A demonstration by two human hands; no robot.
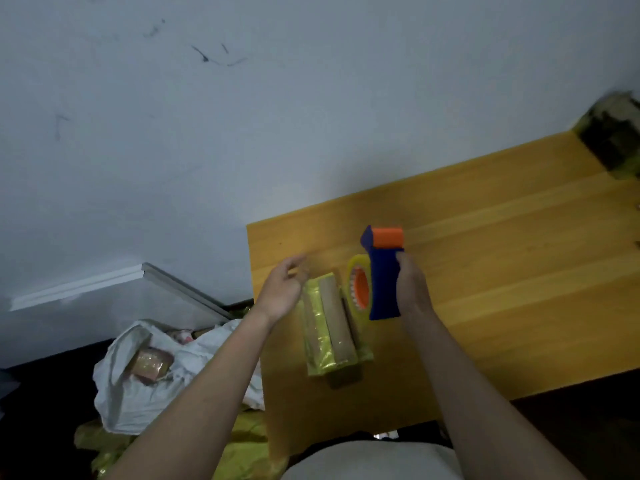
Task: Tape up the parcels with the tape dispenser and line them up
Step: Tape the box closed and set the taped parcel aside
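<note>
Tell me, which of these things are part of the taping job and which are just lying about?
Part of the job:
tape dispenser, gripped by the right hand
parcel on the table
left hand, beside the parcel

Lying about:
white plastic bag on the floor
skirting strip

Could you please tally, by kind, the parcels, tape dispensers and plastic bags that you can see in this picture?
Parcels: 2, one on the table by the dispenser, one in the bag on the floor
Tape dispensers: 1, blue and orange, gripped by the right hand
White plastic bags: 1
Total: 4
</note>
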